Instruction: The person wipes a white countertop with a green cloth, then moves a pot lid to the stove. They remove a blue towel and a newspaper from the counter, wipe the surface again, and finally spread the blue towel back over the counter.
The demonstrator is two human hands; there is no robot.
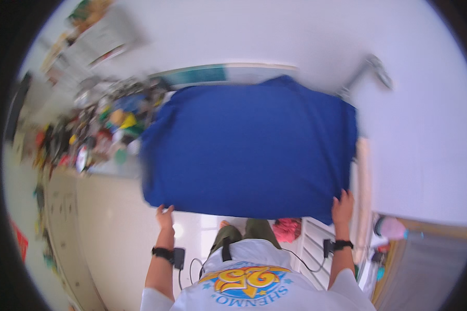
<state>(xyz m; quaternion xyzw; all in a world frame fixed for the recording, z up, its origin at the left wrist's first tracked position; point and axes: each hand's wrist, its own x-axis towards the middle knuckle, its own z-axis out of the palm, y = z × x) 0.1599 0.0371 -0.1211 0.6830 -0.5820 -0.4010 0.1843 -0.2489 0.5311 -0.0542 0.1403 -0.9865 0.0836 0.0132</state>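
A large piece of dark blue fabric [241, 151], perhaps a garment, is spread out in front of me and hides much of what lies behind it. My left hand [165, 217] pinches its near edge close to the left corner. At the right corner, my right hand [342, 208] grips the side edge with the fingers partly over the cloth. The fabric looks fairly flat between the hands, with soft creases down its right side. Its far edge rises to a small peak right of centre.
A cluttered counter [113, 169] with many blurred small items stands at the left, above pale drawers [60, 210]. A grey jointed fixture [367, 70] juts from the white wall [420, 147]. Below the cloth lie a pinkish-red cloth [287, 229] and a white slatted rack [315, 248].
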